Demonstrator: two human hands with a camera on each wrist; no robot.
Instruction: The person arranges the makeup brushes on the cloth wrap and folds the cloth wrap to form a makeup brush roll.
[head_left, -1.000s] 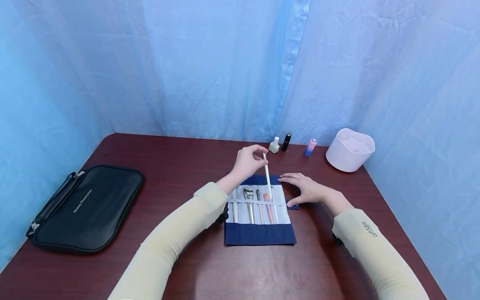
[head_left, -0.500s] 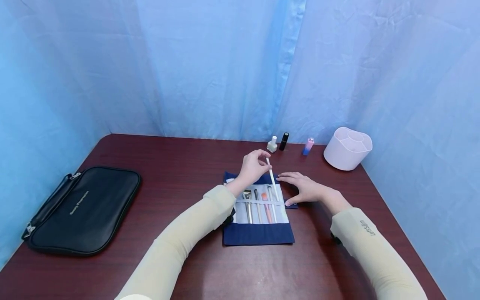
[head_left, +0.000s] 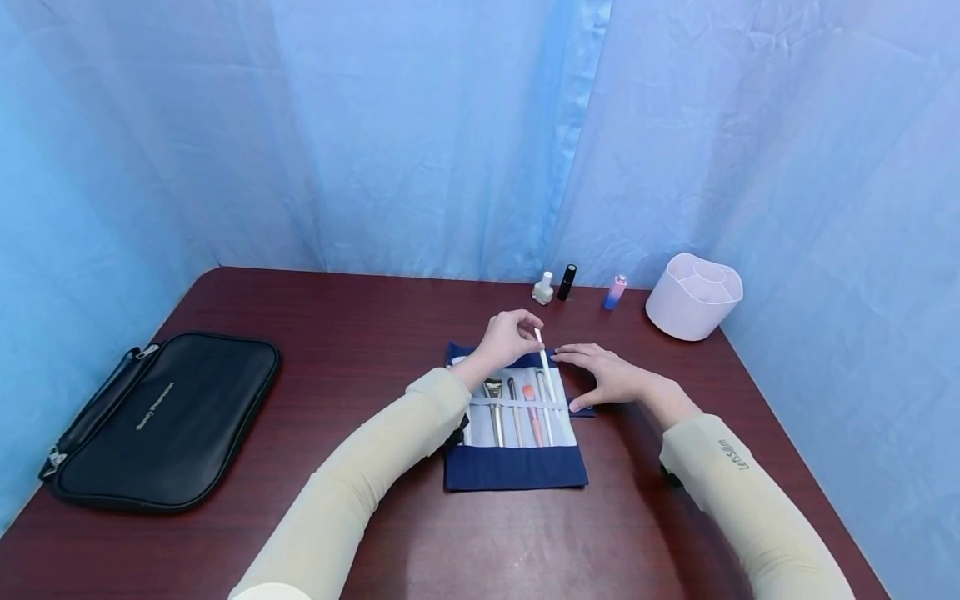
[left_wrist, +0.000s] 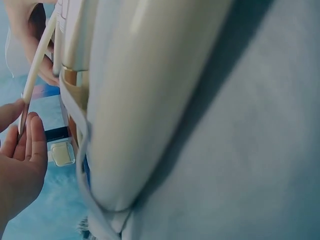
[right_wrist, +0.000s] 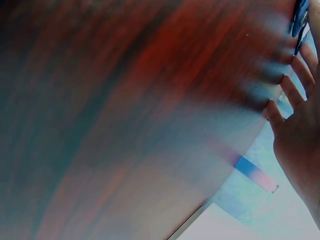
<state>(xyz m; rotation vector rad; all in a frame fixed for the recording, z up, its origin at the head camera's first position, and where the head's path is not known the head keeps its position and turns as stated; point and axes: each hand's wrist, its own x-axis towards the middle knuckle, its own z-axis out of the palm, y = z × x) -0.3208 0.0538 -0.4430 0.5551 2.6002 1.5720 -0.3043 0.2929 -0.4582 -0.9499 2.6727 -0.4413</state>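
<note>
My left hand (head_left: 510, 337) pinches a slim white makeup brush (head_left: 547, 371) near its upper end. The brush slants down over the right part of an unrolled navy brush roll (head_left: 516, 468), its lower end by the elastic strap (head_left: 480, 402). Whether that end is under the strap is hard to tell. In the left wrist view, thumb and fingers of the left hand (left_wrist: 22, 175) hold the brush (left_wrist: 37, 62) at its darker end. Under the strap lie a wide-headed brush (head_left: 497, 421) and an orange brush (head_left: 533, 417). My right hand (head_left: 611, 375), fingers spread, rests at the roll's right edge.
A black zip case (head_left: 168, 421) lies at the left. Along the back stand a nail polish bottle (head_left: 543, 289), a black tube (head_left: 567, 282) and a pink-blue tube (head_left: 615, 293). A white divided holder (head_left: 686, 308) is at the right, before blue curtains (head_left: 420, 142).
My left hand has moved slightly right and down, bringing the white brush lower toward the strap. The right hand stays in place at the roll's edge.
</note>
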